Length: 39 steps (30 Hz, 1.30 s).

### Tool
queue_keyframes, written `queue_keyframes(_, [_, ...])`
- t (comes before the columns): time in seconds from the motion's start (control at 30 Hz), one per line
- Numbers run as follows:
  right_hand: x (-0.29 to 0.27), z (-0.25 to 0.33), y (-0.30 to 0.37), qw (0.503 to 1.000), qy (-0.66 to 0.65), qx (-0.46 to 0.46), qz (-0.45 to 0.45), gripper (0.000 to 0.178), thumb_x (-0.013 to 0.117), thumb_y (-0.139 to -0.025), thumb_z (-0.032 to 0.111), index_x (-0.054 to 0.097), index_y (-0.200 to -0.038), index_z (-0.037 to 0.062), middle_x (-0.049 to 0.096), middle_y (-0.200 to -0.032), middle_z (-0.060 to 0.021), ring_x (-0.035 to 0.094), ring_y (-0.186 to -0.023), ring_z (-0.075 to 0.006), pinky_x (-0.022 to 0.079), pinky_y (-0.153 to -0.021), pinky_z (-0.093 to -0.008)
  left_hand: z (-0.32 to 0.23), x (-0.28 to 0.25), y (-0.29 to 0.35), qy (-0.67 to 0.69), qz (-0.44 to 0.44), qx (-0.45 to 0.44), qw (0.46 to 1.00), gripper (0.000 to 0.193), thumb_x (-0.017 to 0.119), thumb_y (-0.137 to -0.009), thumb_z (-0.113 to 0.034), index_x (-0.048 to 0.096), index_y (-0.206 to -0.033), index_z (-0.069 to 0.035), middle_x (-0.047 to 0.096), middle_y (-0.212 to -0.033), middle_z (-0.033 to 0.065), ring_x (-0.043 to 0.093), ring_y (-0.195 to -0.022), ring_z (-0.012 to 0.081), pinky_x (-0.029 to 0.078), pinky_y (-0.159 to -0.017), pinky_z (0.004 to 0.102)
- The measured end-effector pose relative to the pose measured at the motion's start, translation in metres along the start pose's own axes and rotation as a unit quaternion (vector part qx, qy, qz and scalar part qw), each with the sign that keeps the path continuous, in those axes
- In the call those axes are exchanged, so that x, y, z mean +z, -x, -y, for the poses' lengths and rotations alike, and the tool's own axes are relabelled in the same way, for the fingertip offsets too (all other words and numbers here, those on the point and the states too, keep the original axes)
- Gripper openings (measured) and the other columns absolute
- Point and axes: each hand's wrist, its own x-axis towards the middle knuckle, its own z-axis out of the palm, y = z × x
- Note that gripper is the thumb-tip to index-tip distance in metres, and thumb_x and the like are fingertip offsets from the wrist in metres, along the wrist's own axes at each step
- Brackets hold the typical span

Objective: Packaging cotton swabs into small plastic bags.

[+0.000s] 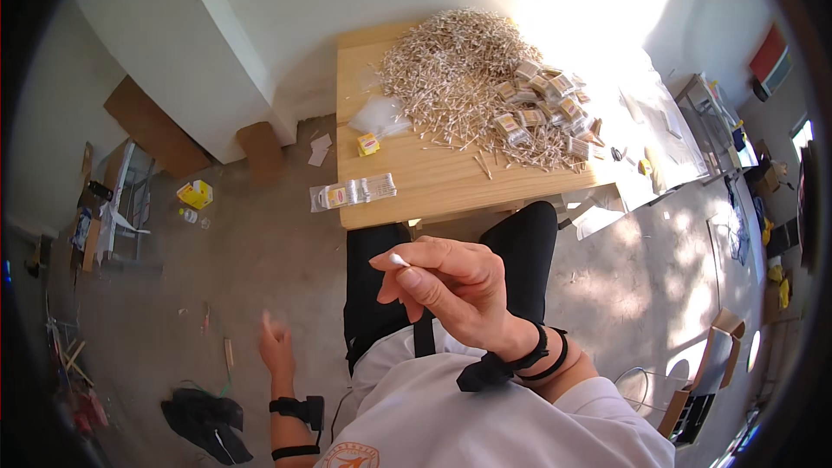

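A sprawling heap of pale cotton swabs and small clear packed bundles is crowding the light wooden table's far half. Bare wood is lying open along its near edge, beside flat clear plastic packets.

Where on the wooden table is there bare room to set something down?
The light wooden table is bare along its near edge, between the clear packets at its left edge and the scattered sticks. The far right is crowded: a heap of cotton swabs and filled packs.

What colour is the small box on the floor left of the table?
Yellow box, head view.
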Motion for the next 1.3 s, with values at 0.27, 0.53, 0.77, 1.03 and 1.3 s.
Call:
queue_keyframes(0.27, [0.018,-0.008,0.003,0.992,-0.062,0.108,0.020,0.021,0.061,-0.100,0.008,0.069,-0.118,-0.0007,0.072,-0.086,-0.0063,0.059,-0.058,-0.0045,0.049,-0.051,-0.0199,-0.098,-0.029,0.024,0.191,0.086,0.034,0.977,0.013,0.068,-0.093,-0.015,0.070,-0.097,-0.002,0.069,-0.079,0.0070,0.061,-0.070,0.0115,0.048,-0.067,0.0263])
queue_keyframes(0.53, [0.019,-0.011,0.000,0.928,0.354,-0.113,-0.014,0.028,0.077,-0.079,-0.005,0.071,-0.106,-0.0014,0.064,-0.068,-0.0079,0.060,-0.054,-0.0132,0.044,-0.047,-0.0245,-0.303,-0.071,-0.007,0.479,0.135,0.181,0.848,0.030,0.062,-0.099,-0.029,0.060,-0.109,-0.002,0.057,-0.090,0.0050,0.052,-0.075,0.0107,0.042,-0.067,0.0241])
queue_keyframes(0.77, [0.011,-0.026,-0.004,0.826,0.479,-0.289,-0.071,0.031,0.076,-0.073,-0.004,0.067,-0.103,-0.0089,0.068,-0.087,-0.0095,0.065,-0.065,-0.0163,0.051,-0.050,-0.0259,-0.319,-0.057,0.007,0.481,0.117,0.234,0.836,0.018,0.057,-0.096,-0.015,0.058,-0.106,0.000,0.057,-0.097,0.0091,0.051,-0.075,0.0115,0.043,-0.069,0.0249])
queue_keyframes(1.03, [0.011,-0.027,0.004,0.780,0.536,-0.313,-0.074,0.036,0.071,-0.069,0.000,0.068,-0.104,-0.0108,0.071,-0.097,-0.0134,0.069,-0.075,-0.0181,0.058,-0.063,-0.0265,-0.326,-0.055,0.014,0.541,0.150,0.215,0.799,0.016,0.061,-0.091,0.007,0.057,-0.106,0.004,0.058,-0.104,0.0100,0.058,-0.088,0.0109,0.051,-0.074,0.0226])
queue_keyframes(1.3, [0.013,-0.029,0.008,0.792,0.519,-0.311,-0.080,0.041,0.072,-0.068,-0.001,0.067,-0.108,-0.0108,0.070,-0.092,-0.0125,0.068,-0.074,-0.0180,0.057,-0.059,-0.0261,-0.325,-0.054,0.021,0.543,0.139,0.221,0.798,0.013,0.057,-0.093,0.010,0.057,-0.105,0.004,0.057,-0.101,0.0090,0.057,-0.082,0.0083,0.050,-0.070,0.0218])
